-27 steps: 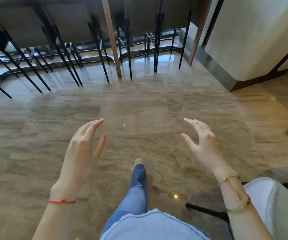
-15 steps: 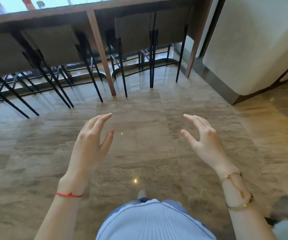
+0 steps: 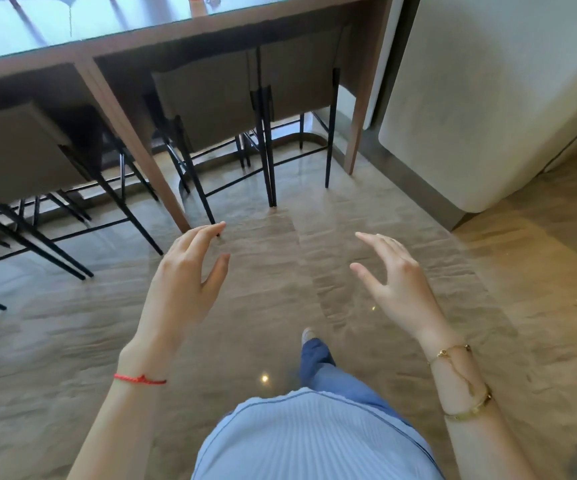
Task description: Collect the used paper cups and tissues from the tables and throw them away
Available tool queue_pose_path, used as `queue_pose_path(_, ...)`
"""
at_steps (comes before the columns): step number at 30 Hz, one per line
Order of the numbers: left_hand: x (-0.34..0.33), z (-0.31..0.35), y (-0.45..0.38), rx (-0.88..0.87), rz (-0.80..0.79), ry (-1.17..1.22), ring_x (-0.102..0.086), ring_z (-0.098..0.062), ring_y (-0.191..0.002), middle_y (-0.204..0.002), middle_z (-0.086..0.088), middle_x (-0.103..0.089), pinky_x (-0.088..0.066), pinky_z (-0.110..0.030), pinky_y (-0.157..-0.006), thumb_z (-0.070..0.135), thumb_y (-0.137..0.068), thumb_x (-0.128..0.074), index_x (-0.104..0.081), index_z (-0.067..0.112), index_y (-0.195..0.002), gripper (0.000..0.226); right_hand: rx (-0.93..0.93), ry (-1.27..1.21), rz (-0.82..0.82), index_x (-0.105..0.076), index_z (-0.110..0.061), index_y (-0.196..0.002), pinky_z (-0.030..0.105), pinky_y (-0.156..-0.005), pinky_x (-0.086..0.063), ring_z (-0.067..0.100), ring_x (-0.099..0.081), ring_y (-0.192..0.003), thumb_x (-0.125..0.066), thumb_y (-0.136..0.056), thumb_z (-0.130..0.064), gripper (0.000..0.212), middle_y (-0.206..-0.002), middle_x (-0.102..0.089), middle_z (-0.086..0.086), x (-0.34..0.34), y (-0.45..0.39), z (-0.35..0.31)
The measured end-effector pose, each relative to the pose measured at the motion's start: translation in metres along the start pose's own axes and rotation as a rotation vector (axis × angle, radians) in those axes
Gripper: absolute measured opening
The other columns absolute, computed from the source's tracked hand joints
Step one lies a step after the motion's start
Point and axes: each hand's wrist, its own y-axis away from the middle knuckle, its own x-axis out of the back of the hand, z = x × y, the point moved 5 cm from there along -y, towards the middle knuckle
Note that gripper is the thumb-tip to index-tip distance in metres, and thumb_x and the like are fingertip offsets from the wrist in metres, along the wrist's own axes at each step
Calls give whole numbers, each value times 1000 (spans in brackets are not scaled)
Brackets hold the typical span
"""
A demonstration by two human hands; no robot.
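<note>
My left hand (image 3: 185, 282) and my right hand (image 3: 396, 284) are both raised in front of me above the marble floor, fingers spread, holding nothing. Ahead stands a long wooden counter table (image 3: 183, 29) with a glossy top. At its far edge, cut off by the top of the frame, stands a small orange-and-white object (image 3: 197, 5) that may be a cup; I cannot tell for sure. No tissues show.
Tall stools with grey seats and thin black legs (image 3: 266, 143) are tucked under the counter. A wooden table leg (image 3: 134, 140) stands just beyond my left hand. A large cream rounded wall or cabinet (image 3: 488, 98) fills the right. My right foot (image 3: 309, 336) steps forward.
I have walked toward the counter: it and the stools are much nearer and the tabletop has come into view. Both hands stay raised and empty.
</note>
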Motion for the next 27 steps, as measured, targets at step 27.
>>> queue_pose_path(27,-14,-182,-562,152,237,-25,-52,-17,-125,-135,-2,-56,-42,-37,-107,22,-94,-57,-49,15,-140,47,269,-39,-63,-49,-21,-138,18,-111,-25,6,-37,-136,-60,-94,-30,47,-138,-52,-6,-68,-670,-24)
